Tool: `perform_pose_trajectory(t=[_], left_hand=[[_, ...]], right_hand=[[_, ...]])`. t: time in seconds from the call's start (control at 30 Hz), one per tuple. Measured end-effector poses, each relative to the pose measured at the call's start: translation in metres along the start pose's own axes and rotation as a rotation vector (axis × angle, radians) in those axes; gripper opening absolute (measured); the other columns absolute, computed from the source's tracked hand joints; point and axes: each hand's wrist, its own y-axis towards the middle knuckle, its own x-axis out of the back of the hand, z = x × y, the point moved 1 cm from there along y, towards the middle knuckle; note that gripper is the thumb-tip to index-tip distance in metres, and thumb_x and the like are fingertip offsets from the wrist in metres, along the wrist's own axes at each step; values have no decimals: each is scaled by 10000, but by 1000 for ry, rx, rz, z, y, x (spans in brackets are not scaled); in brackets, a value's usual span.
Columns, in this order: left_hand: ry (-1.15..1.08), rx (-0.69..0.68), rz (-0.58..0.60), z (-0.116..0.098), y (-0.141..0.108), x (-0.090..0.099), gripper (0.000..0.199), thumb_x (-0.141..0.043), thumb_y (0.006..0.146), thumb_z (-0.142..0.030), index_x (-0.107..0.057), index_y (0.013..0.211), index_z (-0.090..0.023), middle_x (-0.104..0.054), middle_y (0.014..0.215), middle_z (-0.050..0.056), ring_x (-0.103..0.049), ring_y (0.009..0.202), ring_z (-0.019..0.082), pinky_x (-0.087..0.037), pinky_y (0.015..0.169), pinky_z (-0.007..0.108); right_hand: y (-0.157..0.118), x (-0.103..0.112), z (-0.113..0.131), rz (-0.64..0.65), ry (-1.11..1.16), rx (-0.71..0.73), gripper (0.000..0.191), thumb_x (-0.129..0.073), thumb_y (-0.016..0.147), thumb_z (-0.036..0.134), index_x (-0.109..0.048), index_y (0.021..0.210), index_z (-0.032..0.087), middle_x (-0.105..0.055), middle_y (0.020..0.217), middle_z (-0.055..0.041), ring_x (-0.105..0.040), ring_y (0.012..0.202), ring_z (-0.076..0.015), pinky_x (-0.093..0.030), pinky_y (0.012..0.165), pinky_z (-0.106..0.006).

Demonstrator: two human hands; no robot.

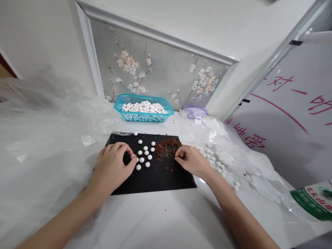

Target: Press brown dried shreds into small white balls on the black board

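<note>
A black sheet (155,181) lies on the white table, with several small white balls (141,160) scattered over its middle. At its left side, my left hand (114,167) is closed, pinching a white ball (133,156) between thumb and forefinger. A loose heap of reddish-brown shreds (166,147) covers the upper right of the sheet. My right hand (193,160) touches the right edge of this heap, thumb and fingers pressed together. Whatever those fingertips hold is too small to make out.
Behind the sheet stands a blue plastic basket (144,117) full of white balls. Clear plastic film (64,138) spreads over the left. More white balls (216,159) lie in a clear bag at right. A bottle (312,200) lies at far right, near a whiteboard (293,103).
</note>
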Motion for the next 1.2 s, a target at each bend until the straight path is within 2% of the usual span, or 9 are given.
perform_pose_trajectory(t=[0.3,0.4,0.5,0.57,0.63,0.8,0.9,1.03,1.2], left_hand=[[-10,-34,13,0,0,-2,179,-461,770,-346,-558,837,-212,-624,971,64,-540,916,268,-378,874,450],[-84,-161,47,-2,1,-5,283,-421,827,-384,-580,973,-200,-620,1076,84,-529,1021,263,-357,928,452],[-75,-327,132,-5,-1,-10,371,-374,872,-425,-570,1132,-247,-565,1247,58,-452,1177,251,-235,1026,509],[-32,-397,174,-6,-3,-13,389,-355,888,-425,-542,1198,-284,-532,1304,34,-419,1217,249,-159,1048,545],[0,-437,164,-6,-4,-14,400,-353,895,-417,-520,1234,-285,-530,1310,31,-426,1209,248,-126,1054,550],[82,-495,85,-7,-4,-12,385,-366,899,-393,-569,1186,-238,-617,1189,52,-497,1113,250,-115,1050,549],[102,-538,70,-9,-5,-11,362,-372,899,-371,-586,1165,-251,-651,1121,48,-511,1094,251,-129,1045,546],[14,-558,87,-11,-6,-12,346,-402,888,-352,-574,1179,-280,-661,1107,35,-519,1093,251,-159,1041,542],[-10,-528,90,-12,-6,-10,342,-402,885,-350,-595,1148,-246,-669,1067,52,-541,1047,242,-170,1041,547]], right_hand=[[-1,-5,2,12,6,58,105,-534,721,163,-632,758,175,-586,784,-21,-488,583,-96,-376,553,-228],[-1,-5,2,5,23,78,142,-525,713,117,-639,774,175,-600,793,-25,-493,579,-101,-388,563,-239],[0,-5,2,-4,29,88,164,-496,735,96,-638,753,177,-610,793,-26,-500,586,-105,-390,575,-246],[0,-5,3,-13,32,96,163,-490,751,105,-635,764,178,-613,821,-29,-495,582,-101,-388,575,-244],[-1,-4,5,-24,32,101,164,-478,768,113,-628,782,180,-610,838,-26,-482,565,-93,-379,564,-240],[-2,-2,10,-39,38,92,154,-467,793,132,-595,855,192,-596,830,-11,-476,568,-96,-372,555,-233],[-2,-3,12,-67,71,123,167,-452,805,134,-574,904,191,-586,819,-11,-488,587,-100,-389,574,-237],[-3,-8,15,-65,156,169,159,-448,795,123,-570,876,186,-576,792,-15,-512,606,-103,-411,573,-235],[-5,-13,18,-19,333,128,127,-455,766,101,-548,821,168,-581,770,-23,-582,706,-125,-452,599,-232]])
